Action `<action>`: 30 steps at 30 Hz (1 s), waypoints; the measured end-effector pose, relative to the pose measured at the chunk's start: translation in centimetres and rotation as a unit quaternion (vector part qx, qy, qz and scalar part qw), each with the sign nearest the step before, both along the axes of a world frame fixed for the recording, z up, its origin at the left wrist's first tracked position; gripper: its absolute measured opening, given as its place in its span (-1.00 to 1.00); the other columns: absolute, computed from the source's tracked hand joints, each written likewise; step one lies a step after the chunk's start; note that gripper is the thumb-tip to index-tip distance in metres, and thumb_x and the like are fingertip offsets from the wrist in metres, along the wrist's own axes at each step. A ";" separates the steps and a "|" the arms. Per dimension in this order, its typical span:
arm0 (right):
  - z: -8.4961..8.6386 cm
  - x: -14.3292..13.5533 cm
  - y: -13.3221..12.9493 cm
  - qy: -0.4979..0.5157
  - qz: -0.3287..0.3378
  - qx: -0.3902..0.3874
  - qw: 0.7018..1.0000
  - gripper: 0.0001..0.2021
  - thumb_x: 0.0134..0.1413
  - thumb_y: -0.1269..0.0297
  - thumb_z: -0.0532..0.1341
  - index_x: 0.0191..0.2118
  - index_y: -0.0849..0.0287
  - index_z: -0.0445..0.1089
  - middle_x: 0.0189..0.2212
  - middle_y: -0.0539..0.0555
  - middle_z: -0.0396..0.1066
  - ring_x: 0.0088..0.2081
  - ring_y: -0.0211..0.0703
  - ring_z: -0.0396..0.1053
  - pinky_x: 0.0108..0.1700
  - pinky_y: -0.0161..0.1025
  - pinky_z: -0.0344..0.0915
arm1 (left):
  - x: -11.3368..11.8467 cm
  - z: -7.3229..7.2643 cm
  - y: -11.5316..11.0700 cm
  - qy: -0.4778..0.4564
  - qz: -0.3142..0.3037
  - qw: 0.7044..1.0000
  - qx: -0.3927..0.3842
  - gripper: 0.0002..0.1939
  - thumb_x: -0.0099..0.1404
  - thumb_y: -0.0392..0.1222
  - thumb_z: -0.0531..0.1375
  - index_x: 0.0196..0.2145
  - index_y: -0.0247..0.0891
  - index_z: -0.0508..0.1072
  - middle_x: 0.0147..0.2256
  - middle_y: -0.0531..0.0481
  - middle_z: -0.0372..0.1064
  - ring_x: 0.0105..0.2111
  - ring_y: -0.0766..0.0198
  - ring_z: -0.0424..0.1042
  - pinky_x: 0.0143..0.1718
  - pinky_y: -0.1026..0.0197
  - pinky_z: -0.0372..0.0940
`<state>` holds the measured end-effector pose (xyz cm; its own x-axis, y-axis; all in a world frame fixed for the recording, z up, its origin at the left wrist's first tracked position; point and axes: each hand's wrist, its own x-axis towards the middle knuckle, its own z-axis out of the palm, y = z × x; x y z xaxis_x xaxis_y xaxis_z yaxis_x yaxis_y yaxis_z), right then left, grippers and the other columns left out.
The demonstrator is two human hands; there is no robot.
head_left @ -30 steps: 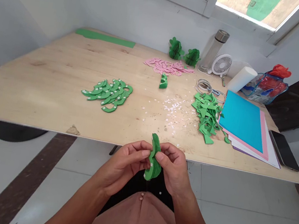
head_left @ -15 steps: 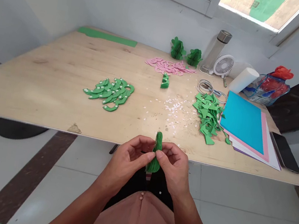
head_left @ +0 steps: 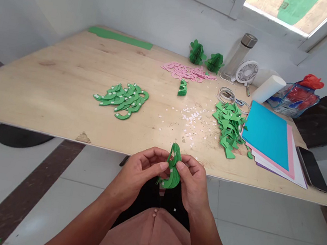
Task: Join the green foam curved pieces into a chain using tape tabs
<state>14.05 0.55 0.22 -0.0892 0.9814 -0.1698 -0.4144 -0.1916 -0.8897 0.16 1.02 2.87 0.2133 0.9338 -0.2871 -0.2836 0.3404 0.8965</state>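
Note:
Both hands hold a layered stack of green paper cutouts [head_left: 174,177] upright at the table's front edge, small white squares showing on its face. My left hand [head_left: 146,169] pinches its left side, thumb and fingertips closed on the near layers. My right hand [head_left: 193,181] grips the right side, thumb on the outer edge. The layers are parted slightly, with a gap between them at the top. Beyond the hands lies a spread pile of curved green cutouts [head_left: 123,99] with white squares, and a small folded green piece [head_left: 183,88] stands near the middle.
White paper bits [head_left: 193,117] are scattered mid-table. Green scraps [head_left: 228,126], coloured sheets [head_left: 268,135] and a phone [head_left: 313,169] lie right. At the back are pink cutouts [head_left: 186,72], green paper shapes [head_left: 197,53], a bottle [head_left: 240,56], a small fan [head_left: 247,72] and a white roll [head_left: 269,88].
The green stack has turned and opened, so its flat face with white squares now shows instead of the layered edge. My right hand has moved slightly right.

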 end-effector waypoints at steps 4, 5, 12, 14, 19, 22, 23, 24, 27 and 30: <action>-0.2 0.0 0.0 0.017 -0.009 -0.028 0.999 -0.86 -0.07 0.22 0.30 -0.34 0.15 0.47 -0.46 -0.01 0.44 -0.44 -0.27 0.34 -0.34 -0.30 0.28 | 0.0 0.1 0.1 -0.002 0.003 1.000 -0.016 -0.82 0.08 -0.19 0.28 -0.33 -0.26 0.49 -0.42 0.00 0.42 -0.49 0.33 0.34 -0.42 0.29 0.26; -0.2 0.0 0.0 0.017 -0.012 -0.030 0.999 -0.85 -0.07 0.22 0.31 -0.35 0.15 0.47 -0.46 -0.01 0.44 -0.43 -0.26 0.34 -0.33 -0.30 0.28 | 0.0 0.1 0.1 -0.003 0.004 1.000 -0.018 -0.82 0.07 -0.19 0.28 -0.33 -0.26 0.49 -0.42 0.00 0.43 -0.49 0.33 0.34 -0.42 0.29 0.26; -0.2 0.0 0.1 0.037 -0.008 -0.034 0.999 -0.88 -0.06 0.24 0.30 -0.36 0.16 0.48 -0.45 0.00 0.45 -0.43 -0.28 0.33 -0.31 -0.29 0.27 | 0.0 0.2 0.1 -0.004 0.000 1.000 -0.020 -0.81 0.09 -0.17 0.27 -0.31 -0.27 0.46 -0.42 -0.01 0.42 -0.49 0.32 0.35 -0.41 0.27 0.27; -0.2 0.0 0.1 0.039 -0.007 -0.035 0.999 -0.89 -0.05 0.25 0.29 -0.37 0.16 0.47 -0.45 0.00 0.44 -0.43 -0.29 0.32 -0.31 -0.30 0.26 | 0.0 0.3 0.1 -0.004 0.000 1.000 -0.021 -0.82 0.10 -0.17 0.27 -0.32 -0.28 0.46 -0.42 -0.01 0.41 -0.48 0.31 0.35 -0.40 0.26 0.28; -0.1 0.0 0.1 0.033 -0.008 -0.038 0.999 -0.86 -0.06 0.22 0.30 -0.37 0.17 0.47 -0.45 0.00 0.44 -0.45 -0.27 0.33 -0.33 -0.30 0.27 | 0.0 0.1 0.1 -0.005 -0.003 1.000 -0.023 -0.81 0.11 -0.17 0.26 -0.30 -0.29 0.44 -0.41 -0.03 0.41 -0.47 0.31 0.35 -0.39 0.26 0.29; -0.2 0.0 0.1 0.029 -0.007 -0.042 0.999 -0.84 -0.08 0.21 0.30 -0.36 0.16 0.46 -0.45 0.00 0.45 -0.44 -0.26 0.34 -0.34 -0.30 0.27 | 0.1 0.1 0.1 -0.003 0.001 1.000 -0.027 -0.80 0.10 -0.17 0.26 -0.30 -0.30 0.45 -0.40 -0.04 0.41 -0.47 0.30 0.36 -0.39 0.25 0.29; -0.2 0.0 0.1 0.028 -0.006 -0.043 0.999 -0.84 -0.08 0.21 0.30 -0.36 0.16 0.46 -0.45 0.00 0.45 -0.44 -0.26 0.34 -0.34 -0.30 0.28 | 0.1 0.2 0.0 -0.004 0.003 1.000 -0.028 -0.80 0.10 -0.17 0.26 -0.30 -0.29 0.45 -0.40 -0.04 0.42 -0.47 0.30 0.36 -0.39 0.25 0.30; -0.2 0.0 0.1 0.027 -0.007 -0.043 0.999 -0.84 -0.08 0.21 0.30 -0.36 0.16 0.46 -0.45 0.00 0.44 -0.44 -0.26 0.34 -0.33 -0.30 0.28 | 0.1 0.2 0.0 -0.005 0.004 1.000 -0.029 -0.80 0.10 -0.18 0.26 -0.30 -0.29 0.45 -0.39 -0.04 0.42 -0.46 0.30 0.36 -0.38 0.25 0.30; -0.2 0.1 0.1 0.021 -0.009 -0.039 0.999 -0.84 -0.08 0.21 0.30 -0.36 0.17 0.46 -0.45 0.01 0.44 -0.42 -0.24 0.34 -0.29 -0.28 0.29 | 0.1 0.4 0.0 -0.011 0.008 0.999 -0.031 -0.81 0.09 -0.18 0.27 -0.32 -0.29 0.45 -0.37 -0.05 0.43 -0.46 0.30 0.36 -0.38 0.25 0.30; -0.3 0.1 0.1 0.018 -0.011 -0.039 0.999 -0.84 -0.09 0.20 0.31 -0.36 0.16 0.46 -0.45 0.01 0.44 -0.41 -0.23 0.34 -0.29 -0.26 0.29 | 0.1 0.5 0.0 -0.011 0.011 0.999 -0.033 -0.80 0.07 -0.17 0.28 -0.32 -0.30 0.45 -0.37 -0.06 0.44 -0.47 0.29 0.36 -0.38 0.25 0.30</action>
